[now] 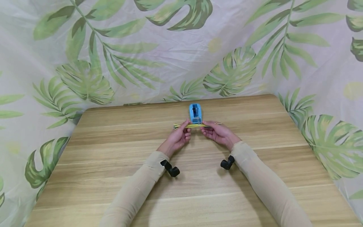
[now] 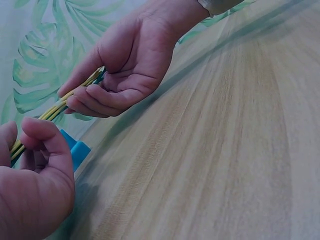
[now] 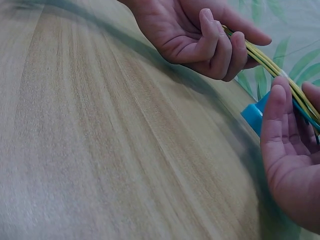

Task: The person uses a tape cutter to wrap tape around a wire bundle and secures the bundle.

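Note:
A thin bundle of yellow and green wires (image 1: pixel 194 125) stretches crosswise between the two hands, just in front of a blue tape dispenser (image 1: pixel 190 113). My left hand (image 1: pixel 176 137) pinches the bundle near its left end, thumb on top and fingers curled. Toward the other end, my right hand (image 1: pixel 219 135) holds it between thumb and fingers. A small pale patch shows on the wires (image 3: pixel 266 62) beside the right fingertips in the right wrist view. Behind the hands, only a blue corner of the dispenser (image 3: pixel 254 118) appears there.
The wood-grain table (image 1: pixel 198 195) spreads out under both forearms. A leaf-patterned cloth (image 1: pixel 181 56) hangs behind its far edge and along the sides. Each wrist carries a small black camera mount (image 1: pixel 171 169).

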`<state>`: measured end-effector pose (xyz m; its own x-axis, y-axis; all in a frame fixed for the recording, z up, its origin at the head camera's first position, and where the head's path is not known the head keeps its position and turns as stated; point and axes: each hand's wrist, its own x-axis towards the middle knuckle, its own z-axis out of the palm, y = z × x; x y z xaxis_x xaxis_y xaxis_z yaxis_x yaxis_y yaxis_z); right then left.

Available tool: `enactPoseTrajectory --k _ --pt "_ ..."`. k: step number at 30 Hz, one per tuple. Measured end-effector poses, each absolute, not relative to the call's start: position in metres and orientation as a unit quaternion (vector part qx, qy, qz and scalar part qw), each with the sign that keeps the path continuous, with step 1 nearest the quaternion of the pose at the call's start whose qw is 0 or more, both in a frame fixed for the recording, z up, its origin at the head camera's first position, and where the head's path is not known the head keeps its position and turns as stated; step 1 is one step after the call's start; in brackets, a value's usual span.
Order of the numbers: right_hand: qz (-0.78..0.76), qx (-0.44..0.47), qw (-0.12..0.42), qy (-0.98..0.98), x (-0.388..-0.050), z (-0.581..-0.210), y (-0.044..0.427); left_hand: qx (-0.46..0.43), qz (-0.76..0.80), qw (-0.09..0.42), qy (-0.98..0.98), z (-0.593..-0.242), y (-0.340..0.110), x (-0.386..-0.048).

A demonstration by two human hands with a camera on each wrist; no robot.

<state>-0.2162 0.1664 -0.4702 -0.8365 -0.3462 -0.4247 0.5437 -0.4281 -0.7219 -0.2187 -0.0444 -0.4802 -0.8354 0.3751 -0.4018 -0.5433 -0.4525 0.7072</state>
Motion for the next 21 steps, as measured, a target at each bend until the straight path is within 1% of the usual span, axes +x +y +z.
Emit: enactPoseTrajectory --k 21 --pt "-0.823 0.138 0.257 0.488 -0.2174 -0.4682 0.161 -0.083 0.855 0.251 0.446 -0.4815 -0.0464 -0.2182"
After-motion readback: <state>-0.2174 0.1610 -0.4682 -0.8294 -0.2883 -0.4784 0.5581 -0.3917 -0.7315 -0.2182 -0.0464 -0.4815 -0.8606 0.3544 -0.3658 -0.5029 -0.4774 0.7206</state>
